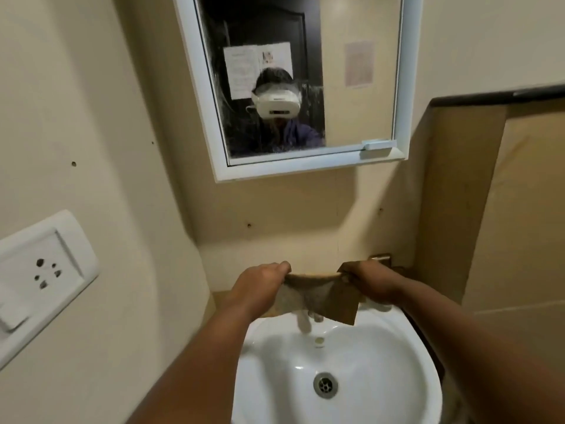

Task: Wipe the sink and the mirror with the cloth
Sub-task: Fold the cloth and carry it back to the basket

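A thin brown cloth point(324, 296) hangs stretched between my two hands above the back of the white sink point(382, 362). My left hand point(260, 280) pinches its left top corner; my right hand point(371, 281) grips its right top corner. The cloth hides most of the tap, whose spout shows blurred beneath it. Higher on the wall hangs the white-framed mirror point(360, 87), smeared and streaked on its left half, reflecting a person wearing a white headset.
A white wall socket plate point(46, 270) sits on the left wall. A beige panel with a dark top edge point(504, 194) stands to the right of the sink. The sink drain point(325, 384) lies in the basin's middle.
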